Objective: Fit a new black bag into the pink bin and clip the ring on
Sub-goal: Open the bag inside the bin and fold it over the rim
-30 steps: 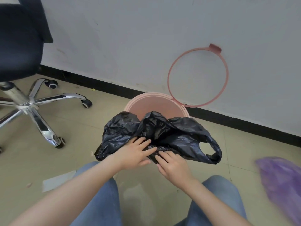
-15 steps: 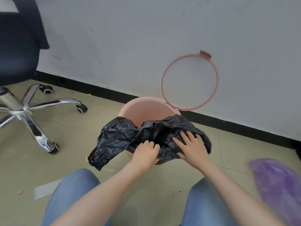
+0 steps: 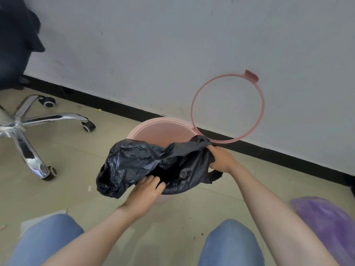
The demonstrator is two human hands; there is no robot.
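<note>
Black bag [image 3: 153, 166] held crumpled over the mouth of the pink bin [image 3: 159, 129]. Right hand [image 3: 222, 160] grips its right edge; left hand [image 3: 144, 194] grips its near edge. Ring [image 3: 228, 108] stands hinged open against the wall [image 3: 172, 45].

The bin [image 3: 153, 129] stands on the floor [image 3: 67, 150] against the wall [image 3: 172, 45]. The ring [image 3: 228, 108] stands upright behind the bin's right rim, leaning on the wall. The bag [image 3: 146, 162] lies over the bin's near side, with the left hand [image 3: 146, 192] at its near edge and the right hand [image 3: 221, 160] at its right. A chair [image 3: 28, 121] stands far left. Another bag [image 3: 326, 221] lies right.
</note>
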